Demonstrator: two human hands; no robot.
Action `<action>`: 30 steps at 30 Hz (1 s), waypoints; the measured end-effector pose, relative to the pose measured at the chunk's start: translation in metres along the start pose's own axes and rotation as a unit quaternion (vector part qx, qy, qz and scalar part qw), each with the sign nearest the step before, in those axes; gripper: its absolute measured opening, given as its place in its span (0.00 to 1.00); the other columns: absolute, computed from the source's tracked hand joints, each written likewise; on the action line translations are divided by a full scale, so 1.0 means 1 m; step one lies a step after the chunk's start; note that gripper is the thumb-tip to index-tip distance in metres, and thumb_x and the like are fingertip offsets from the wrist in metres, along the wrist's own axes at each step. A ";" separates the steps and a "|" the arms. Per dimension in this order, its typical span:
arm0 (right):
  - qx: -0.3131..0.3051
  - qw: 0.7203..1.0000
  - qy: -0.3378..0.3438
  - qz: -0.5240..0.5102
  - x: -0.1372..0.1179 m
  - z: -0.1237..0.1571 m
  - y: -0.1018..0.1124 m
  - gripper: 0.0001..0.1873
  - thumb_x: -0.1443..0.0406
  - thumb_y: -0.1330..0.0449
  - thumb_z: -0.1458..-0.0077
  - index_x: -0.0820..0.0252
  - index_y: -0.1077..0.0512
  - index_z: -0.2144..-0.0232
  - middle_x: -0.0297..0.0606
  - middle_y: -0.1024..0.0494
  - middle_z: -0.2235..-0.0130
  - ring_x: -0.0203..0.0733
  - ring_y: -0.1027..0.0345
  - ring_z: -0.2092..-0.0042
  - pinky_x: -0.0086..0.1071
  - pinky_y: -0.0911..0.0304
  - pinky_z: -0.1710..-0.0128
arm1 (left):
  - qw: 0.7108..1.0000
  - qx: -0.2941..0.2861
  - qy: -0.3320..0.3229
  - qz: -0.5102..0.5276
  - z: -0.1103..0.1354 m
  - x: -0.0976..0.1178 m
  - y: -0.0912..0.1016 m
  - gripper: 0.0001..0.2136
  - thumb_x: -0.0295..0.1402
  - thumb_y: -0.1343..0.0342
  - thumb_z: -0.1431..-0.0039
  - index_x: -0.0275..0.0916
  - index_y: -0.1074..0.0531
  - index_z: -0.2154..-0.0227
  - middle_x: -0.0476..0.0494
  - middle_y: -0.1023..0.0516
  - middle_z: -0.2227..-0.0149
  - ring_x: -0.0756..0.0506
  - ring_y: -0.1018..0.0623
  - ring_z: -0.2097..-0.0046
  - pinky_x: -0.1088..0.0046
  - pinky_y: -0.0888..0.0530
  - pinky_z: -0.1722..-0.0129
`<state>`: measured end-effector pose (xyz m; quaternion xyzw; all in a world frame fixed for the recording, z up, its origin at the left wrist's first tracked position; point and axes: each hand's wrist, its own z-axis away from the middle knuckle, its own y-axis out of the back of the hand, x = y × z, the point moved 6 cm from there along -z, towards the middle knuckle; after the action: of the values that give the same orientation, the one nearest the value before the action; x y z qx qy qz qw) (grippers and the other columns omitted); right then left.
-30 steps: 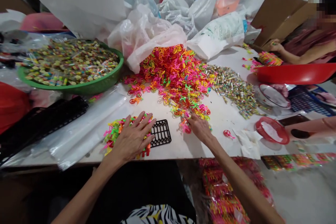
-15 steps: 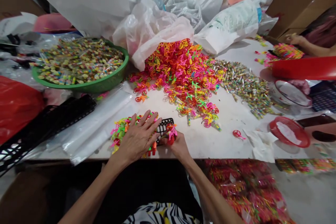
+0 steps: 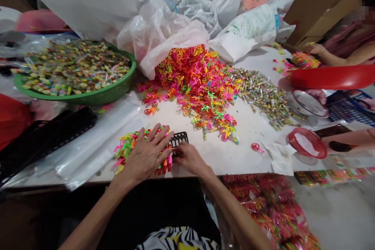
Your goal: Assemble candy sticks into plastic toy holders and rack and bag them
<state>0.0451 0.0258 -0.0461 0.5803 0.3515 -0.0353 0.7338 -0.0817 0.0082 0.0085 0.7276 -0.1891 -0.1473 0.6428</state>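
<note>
My left hand (image 3: 148, 150) lies flat, fingers spread, over a row of small bright plastic toys (image 3: 129, 146) set in a black plastic rack (image 3: 179, 140). Only the rack's right end shows bare slots; the rest is covered by the toys and the hand. At that end, my right hand (image 3: 190, 159) has its fingers bent together against the last toys. What is between its fingertips is hidden. A big heap of similar pink, orange, yellow and green toys (image 3: 195, 82) spills from a plastic bag (image 3: 170, 27) beyond both hands.
To the left are a green basin (image 3: 96, 97) of small wrapped pieces, clear plastic sleeves (image 3: 96, 140) and black racks (image 3: 58, 133). Small tubes (image 3: 260, 90), a red basket (image 3: 307, 142) and one loose red toy (image 3: 257, 147) lie right. A co-worker's hand (image 3: 318, 50) holds toys at far right.
My right hand has brought a pink-and-red toy down to the row's end, and that toy no longer shows in the fingers. My left hand stays on the row. The whole view has shifted slightly.
</note>
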 end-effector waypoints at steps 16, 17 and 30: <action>0.057 0.864 -0.190 -0.463 0.078 0.024 0.027 0.11 0.61 0.38 0.62 0.62 0.34 0.78 0.26 0.36 0.85 0.30 0.45 0.83 0.25 0.48 0.82 | 1.000 0.025 -0.010 -0.014 0.003 0.006 0.001 0.22 0.40 0.61 0.39 0.44 0.47 0.42 0.44 0.48 0.38 0.38 0.45 0.39 0.46 0.48 0.45; 0.069 0.856 -0.187 -0.476 0.077 0.024 0.024 0.11 0.61 0.37 0.63 0.61 0.34 0.78 0.26 0.35 0.84 0.29 0.45 0.83 0.24 0.48 0.82 | 1.000 0.021 -0.010 -0.014 0.001 0.006 0.001 0.22 0.40 0.61 0.39 0.44 0.46 0.42 0.44 0.47 0.38 0.38 0.45 0.39 0.46 0.47 0.45; 0.098 0.862 -0.152 -0.473 0.061 -0.006 0.004 0.08 0.63 0.38 0.62 0.62 0.28 0.75 0.31 0.30 0.78 0.32 0.40 0.78 0.26 0.43 0.78 | 1.000 -0.004 -0.022 -0.017 -0.004 0.009 0.000 0.22 0.40 0.60 0.39 0.43 0.46 0.42 0.46 0.43 0.40 0.39 0.44 0.39 0.50 0.44 0.45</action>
<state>0.0900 0.0538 -0.0769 0.4007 0.4625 -0.5007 0.6122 -0.0720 0.0078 0.0090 0.7249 -0.1903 -0.1744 0.6387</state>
